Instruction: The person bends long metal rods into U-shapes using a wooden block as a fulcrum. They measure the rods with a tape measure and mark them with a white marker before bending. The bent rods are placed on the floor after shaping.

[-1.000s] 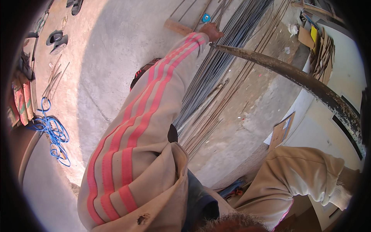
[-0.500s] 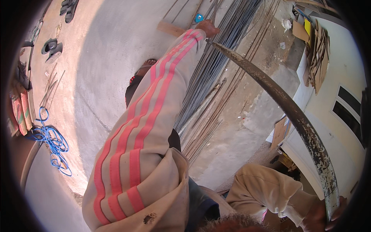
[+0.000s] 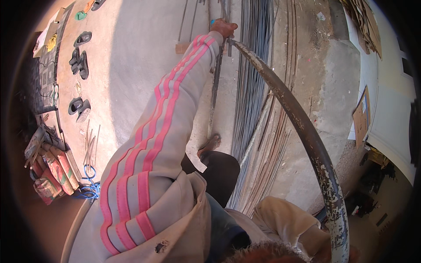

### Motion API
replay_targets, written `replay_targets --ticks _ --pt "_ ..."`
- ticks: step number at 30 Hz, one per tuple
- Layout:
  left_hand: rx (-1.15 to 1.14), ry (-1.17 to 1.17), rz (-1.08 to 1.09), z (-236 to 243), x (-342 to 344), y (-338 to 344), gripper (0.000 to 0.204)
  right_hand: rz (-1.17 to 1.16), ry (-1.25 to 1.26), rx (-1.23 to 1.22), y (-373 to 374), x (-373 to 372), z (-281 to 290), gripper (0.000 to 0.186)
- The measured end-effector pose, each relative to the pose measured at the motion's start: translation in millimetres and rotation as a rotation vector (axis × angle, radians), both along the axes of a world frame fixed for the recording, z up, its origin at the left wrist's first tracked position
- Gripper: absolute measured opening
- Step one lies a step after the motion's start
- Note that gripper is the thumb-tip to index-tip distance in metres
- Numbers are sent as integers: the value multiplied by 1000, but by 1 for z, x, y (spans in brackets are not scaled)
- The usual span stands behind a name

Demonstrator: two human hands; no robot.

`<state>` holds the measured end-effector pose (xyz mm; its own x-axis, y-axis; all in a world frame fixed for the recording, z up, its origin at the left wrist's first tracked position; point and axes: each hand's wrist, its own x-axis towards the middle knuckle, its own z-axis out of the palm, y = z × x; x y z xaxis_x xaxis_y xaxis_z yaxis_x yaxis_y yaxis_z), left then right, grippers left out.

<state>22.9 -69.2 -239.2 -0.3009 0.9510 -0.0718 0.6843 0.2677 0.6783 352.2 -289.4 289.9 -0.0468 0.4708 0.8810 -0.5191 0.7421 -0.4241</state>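
My left hand (image 3: 224, 28), at the top centre, is closed round a thin steel rod, just beside the narrow fitting at the upper end of a long dark pipe (image 3: 298, 127) with flaking paint. A small turquoise object is partly hidden behind it. A wooden block (image 3: 181, 48) lies left of my wrist. My right hand (image 3: 326, 249), low at the right, grips the pipe's near end, its fingers mostly hidden. My bare foot (image 3: 209, 143) is on the concrete beside long bundled steel bars (image 3: 252, 87).
Dark sandals (image 3: 79, 63) lie at the left, with sacks (image 3: 61, 171), blue hose (image 3: 90, 184) and loose rods (image 3: 90, 140). Cardboard sheets (image 3: 364, 24) lean along a white wall (image 3: 390, 122) at the right, beside a low concrete strip (image 3: 329, 79).
The view has turned, bringing the bars nearer upright in the picture. The pipe's near end and my right hand have moved leftward, closer to my body. My dark-trousered leg shows more.
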Motion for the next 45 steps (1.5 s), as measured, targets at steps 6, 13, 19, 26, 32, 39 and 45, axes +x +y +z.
replay_targets --ticks 6,13,19,26,32,39,45 --pt "161 -85 -51 5 -1 -2 13 -21 56 -62 -33 37 -62 20" --pt "42 -998 295 28 6 -2 18 -144 -58 -332 -97 87 -87 29" --pt "89 -1059 179 43 10 -13 23 -150 -489 -853 -130 95 -10 40" --pt "62 -960 170 45 7 -21 36 39 -1017 -1676 -107 85 73 53" --pt "1 -799 111 23 5 -17 51 303 -1630 -2066 -51 66 68 64" --pt "55 -499 -40 -17 16 -10 82 132 -1548 -2004 -6 6 -16 51" --pt "-83 -622 78 -2 27 -9 73 14 -1654 -1949 6 -13 -18 54"
